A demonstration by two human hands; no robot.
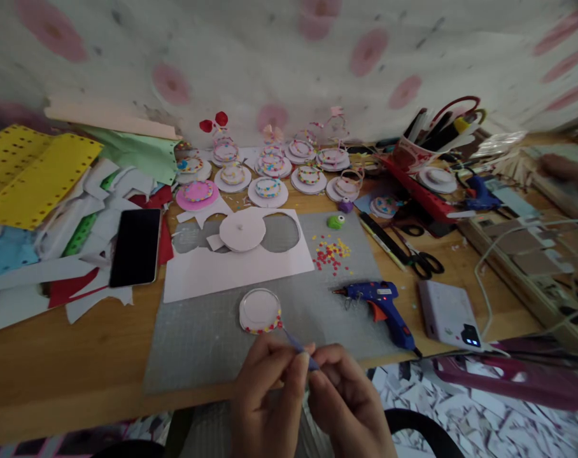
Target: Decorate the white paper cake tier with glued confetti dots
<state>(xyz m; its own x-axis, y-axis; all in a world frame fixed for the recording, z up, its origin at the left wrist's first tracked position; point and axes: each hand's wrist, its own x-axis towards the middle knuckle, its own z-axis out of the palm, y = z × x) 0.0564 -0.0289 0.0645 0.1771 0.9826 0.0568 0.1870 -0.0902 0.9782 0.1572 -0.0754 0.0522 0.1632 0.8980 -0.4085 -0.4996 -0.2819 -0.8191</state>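
My left hand (272, 381) and my right hand (344, 397) meet at the table's front edge. Both pinch a thin blue-violet strip (296, 343) between thumb and fingertips. Its narrow end points up and left; I cannot make out what it is. Just beyond the fingers lies a small white disc (259, 308) with a raised round centre. Red and yellow bits line its lower right rim. The strip's tip appears close to that rim, but contact cannot be told.
A grey cutting mat (198, 356) bears cut white card (241, 273), loose red and yellow bits (331, 254) and a blue glue gun (384, 308). Scissors (425, 261) and a power bank (449, 312) are right, a phone (136, 247) left. Several decorated discs (268, 191) stand behind. Another person's hand (566, 172) shows far right.
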